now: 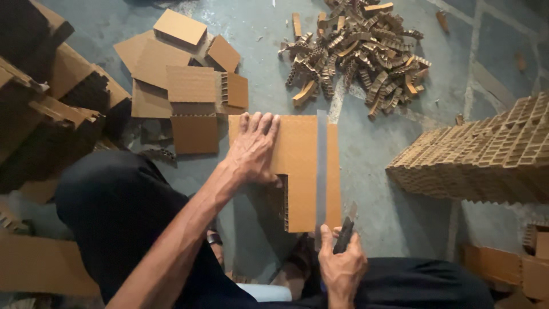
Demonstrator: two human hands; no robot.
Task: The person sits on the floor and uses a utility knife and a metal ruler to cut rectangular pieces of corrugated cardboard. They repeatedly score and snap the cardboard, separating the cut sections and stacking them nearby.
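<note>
The left hand (253,147) lies flat, fingers spread, pressing down on an L-shaped piece of honeycomb cardboard (300,154) that rests on the grey floor (389,189) in front of the person's knees. A long metal ruler (321,171) lies lengthwise across the cardboard, near its right edge. The right hand (342,264) is closed around a dark-handled knife (345,232), its blade just beside the ruler at the near end of the board. Flat cut cardboard pieces (186,74) lie beyond the left hand, a heap of narrow offcut strips (360,48) farther away, and a stack of honeycomb slabs (486,154) to the right.
</note>
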